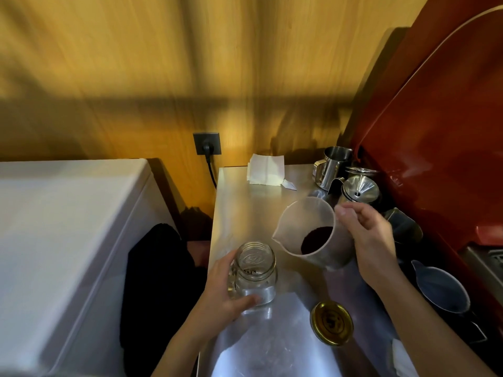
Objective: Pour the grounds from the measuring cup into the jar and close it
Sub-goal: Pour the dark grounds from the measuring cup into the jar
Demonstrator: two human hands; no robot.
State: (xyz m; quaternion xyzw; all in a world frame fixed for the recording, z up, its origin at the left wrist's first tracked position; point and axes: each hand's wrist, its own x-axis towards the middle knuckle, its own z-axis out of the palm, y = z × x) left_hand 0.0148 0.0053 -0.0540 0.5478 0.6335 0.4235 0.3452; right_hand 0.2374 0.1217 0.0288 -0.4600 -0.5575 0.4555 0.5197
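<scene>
My left hand (226,289) wraps the open clear glass jar (255,276) near the steel bench's (245,202) left edge. My right hand (367,238) grips the tilted translucent plastic measuring cup (310,232); its dark grounds (315,239) look unpoured. The gold metal lid (331,322) lies near the front edge, so closing remains.

A steel counter (245,191) stands against a wooden wall. At its far edge lies folded white paper (265,170). Right of the paper stand a steel pitcher (330,165) and a metal funnel (359,189). Left of the counter: a wall socket (206,143) and a white appliance (68,213).
</scene>
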